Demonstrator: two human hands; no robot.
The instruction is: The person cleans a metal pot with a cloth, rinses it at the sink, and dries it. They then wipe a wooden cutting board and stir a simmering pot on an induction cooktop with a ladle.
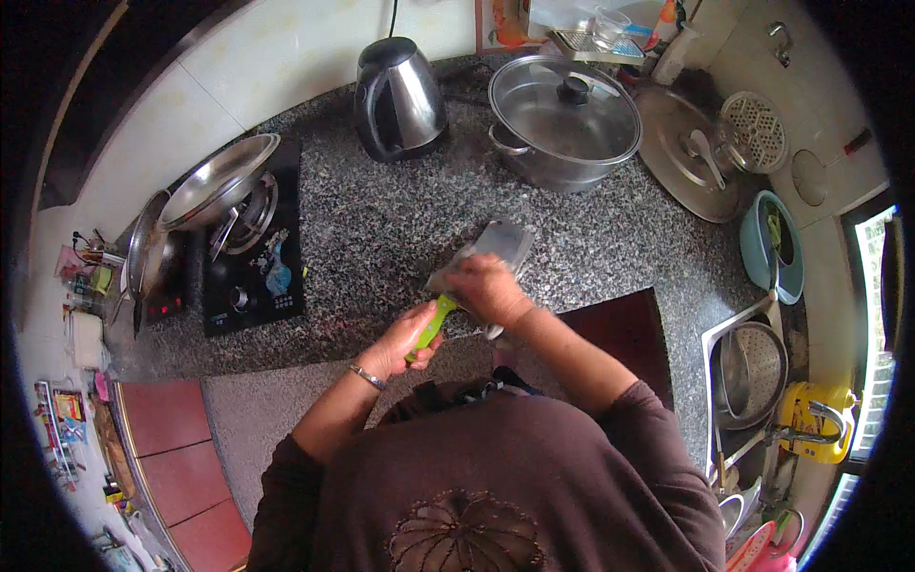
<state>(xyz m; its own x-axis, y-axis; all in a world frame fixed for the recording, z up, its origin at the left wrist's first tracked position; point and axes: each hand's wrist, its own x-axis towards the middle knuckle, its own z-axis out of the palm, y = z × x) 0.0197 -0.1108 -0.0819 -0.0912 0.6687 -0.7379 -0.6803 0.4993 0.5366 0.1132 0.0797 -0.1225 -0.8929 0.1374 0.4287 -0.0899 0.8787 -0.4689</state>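
My left hand (pixel 400 339) grips the lime-green handle (pixel 431 329) of a wide-bladed tool, probably a kitchen cleaver. Its grey metal blade (pixel 509 242) slants up and to the right over the granite countertop (pixel 386 236). Across the middle of the blade lies my right hand (pixel 490 286), its fingers bent and blurred by motion. A small pale end (pixel 493 331) of something shows below the right palm; I cannot tell what it is. The right hand hides part of the blade.
An electric kettle (pixel 400 100) and a lidded steel pot (pixel 565 129) stand at the back. The left side has a gas hob (pixel 254 279) with a tilted wok (pixel 218 182). On the right are a large lid (pixel 690 171), a blue basin (pixel 758 264) and a sink holding a colander (pixel 765 365).
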